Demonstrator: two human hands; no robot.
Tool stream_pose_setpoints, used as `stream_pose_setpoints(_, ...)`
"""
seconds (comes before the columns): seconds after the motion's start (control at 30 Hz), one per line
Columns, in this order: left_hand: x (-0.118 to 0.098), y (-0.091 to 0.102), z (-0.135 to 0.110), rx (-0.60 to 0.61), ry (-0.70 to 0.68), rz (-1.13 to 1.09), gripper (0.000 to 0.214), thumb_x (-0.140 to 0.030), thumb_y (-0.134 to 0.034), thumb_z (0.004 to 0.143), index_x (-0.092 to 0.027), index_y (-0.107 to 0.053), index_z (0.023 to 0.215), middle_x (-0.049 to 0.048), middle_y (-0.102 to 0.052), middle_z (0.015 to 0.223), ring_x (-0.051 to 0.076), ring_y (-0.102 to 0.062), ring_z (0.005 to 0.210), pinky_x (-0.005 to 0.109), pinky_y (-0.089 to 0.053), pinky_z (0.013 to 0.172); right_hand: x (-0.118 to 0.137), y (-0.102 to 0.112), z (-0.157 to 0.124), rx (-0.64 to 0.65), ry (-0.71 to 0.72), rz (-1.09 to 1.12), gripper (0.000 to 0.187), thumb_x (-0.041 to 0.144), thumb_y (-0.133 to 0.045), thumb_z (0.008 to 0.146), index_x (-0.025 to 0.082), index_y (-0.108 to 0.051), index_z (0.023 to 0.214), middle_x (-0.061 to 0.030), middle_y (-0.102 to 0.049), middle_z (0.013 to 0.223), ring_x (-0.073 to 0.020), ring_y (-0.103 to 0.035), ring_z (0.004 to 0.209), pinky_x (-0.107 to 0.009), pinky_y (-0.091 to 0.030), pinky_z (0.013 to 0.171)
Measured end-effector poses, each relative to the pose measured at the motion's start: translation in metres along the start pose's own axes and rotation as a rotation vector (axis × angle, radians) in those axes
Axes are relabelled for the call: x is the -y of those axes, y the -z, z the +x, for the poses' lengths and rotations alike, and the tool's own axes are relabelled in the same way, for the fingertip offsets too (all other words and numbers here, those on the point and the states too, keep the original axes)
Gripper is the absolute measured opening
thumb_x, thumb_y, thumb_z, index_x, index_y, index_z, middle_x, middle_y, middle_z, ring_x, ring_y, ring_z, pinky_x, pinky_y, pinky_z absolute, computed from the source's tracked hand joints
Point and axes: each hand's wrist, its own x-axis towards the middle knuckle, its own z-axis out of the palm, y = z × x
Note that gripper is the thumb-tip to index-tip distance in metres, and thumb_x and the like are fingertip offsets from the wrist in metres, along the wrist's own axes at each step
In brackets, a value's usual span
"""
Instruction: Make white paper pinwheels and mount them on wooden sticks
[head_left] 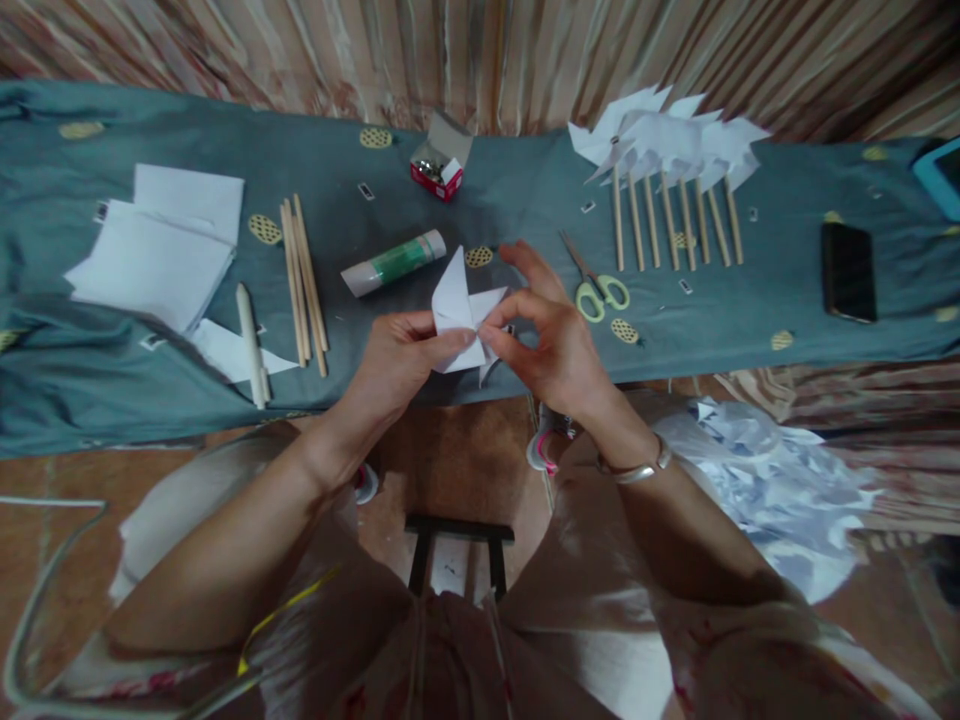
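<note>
A white paper pinwheel [454, 303] is held up over the front edge of the cloth-covered table, between both hands. My left hand [405, 355] pinches its left side, thumb on top near the middle. With thumb and forefinger, my right hand [551, 335] pinches at the pinwheel's centre, the other fingers raised. Whether a small pin sits between those fingertips is hidden. Just beyond the hands lies a glue stick [397, 262] with a green label. Right of my right hand are scissors [600, 290] with light green handles.
Paper sheets [161, 260], a white pen-like cutter [251, 345] and wooden sticks [304, 285] lie left. A red box [436, 175] of small metal pieces stands at the back. Finished pinwheels [667, 140] on sticks and a phone [848, 271] lie right. Paper scraps in a bag [765, 480] sit below.
</note>
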Motion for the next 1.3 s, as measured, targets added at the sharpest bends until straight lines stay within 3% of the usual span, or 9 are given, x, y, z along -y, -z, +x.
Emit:
stream_pose_setpoints(0.43, -0.003, -0.002, -0.001, 0.001, 0.016, -0.022, 0.015, -0.028, -0.085, 0.059, -0.021, -0.078, 0.072, 0.0015, -0.074, 0.073, 0.018, -0.065, 0.067, 0.028, -0.049, 0.06, -0.001, -0.002, 0.0, -0.012, 0.002, -0.002, 0.008, 0.019, -0.066, 0.083, 0.026, -0.067, 0.081, 0.0005, -0.053, 0.147, -0.0284, -0.034, 0.149, -0.061, -0.024, 0.125)
stream_pose_setpoints(0.6, -0.002, -0.002, 0.0, -0.013, -0.004, -0.012, 0.018, -0.031, -0.086, 0.058, -0.021, -0.079, 0.071, 0.0026, -0.074, 0.073, 0.019, -0.065, 0.067, 0.028, -0.049, 0.057, 0.0, -0.002, 0.0, -0.015, 0.005, 0.001, 0.006, 0.019, -0.066, 0.083, 0.025, -0.068, 0.081, -0.0021, -0.053, 0.147, -0.0298, -0.034, 0.149, -0.06, -0.024, 0.124)
stream_pose_setpoints(0.87, -0.001, -0.002, 0.001, -0.031, -0.01, 0.027, 0.015, -0.033, -0.084, 0.06, -0.022, -0.076, 0.065, 0.0006, -0.071, 0.067, 0.018, -0.063, 0.065, 0.028, -0.048, 0.056, 0.001, -0.005, -0.001, -0.054, 0.007, -0.02, 0.009, 0.018, -0.065, 0.084, 0.026, -0.065, 0.08, -0.0006, -0.054, 0.146, -0.0259, -0.036, 0.148, -0.056, -0.027, 0.124)
stream_pose_setpoints(1.0, 0.0, 0.0, 0.002, -0.019, 0.001, -0.029, 0.017, -0.033, -0.085, 0.061, -0.023, -0.077, 0.071, 0.001, -0.074, 0.072, 0.018, -0.063, 0.065, 0.028, -0.049, 0.059, 0.002, -0.001, 0.001, -0.086, -0.001, -0.003, 0.003, 0.025, -0.068, 0.085, 0.026, -0.065, 0.084, -0.0029, -0.054, 0.147, -0.0258, -0.038, 0.147, -0.054, -0.028, 0.123)
stream_pose_setpoints(1.17, -0.003, -0.001, 0.006, -0.035, 0.037, -0.183, 0.024, -0.035, -0.087, 0.056, -0.021, -0.079, 0.074, 0.0037, -0.077, 0.077, 0.018, -0.064, 0.065, 0.029, -0.051, 0.064, 0.0, 0.005, 0.006, -0.241, -0.096, 0.042, 0.026, 0.036, -0.072, 0.082, 0.024, -0.066, 0.105, -0.01, -0.056, 0.144, -0.0261, -0.048, 0.139, -0.05, -0.039, 0.115)
stream_pose_setpoints(1.3, -0.012, -0.003, 0.01, -0.056, 0.049, -0.306, 0.032, -0.033, -0.09, 0.047, -0.018, -0.079, 0.072, 0.004, -0.076, 0.072, 0.016, -0.064, 0.061, 0.027, -0.051, 0.065, -0.002, 0.001, 0.01, -0.369, -0.209, 0.204, 0.045, 0.046, -0.073, 0.078, 0.022, -0.064, 0.115, -0.0122, -0.058, 0.141, -0.0256, -0.056, 0.129, -0.042, -0.049, 0.101)
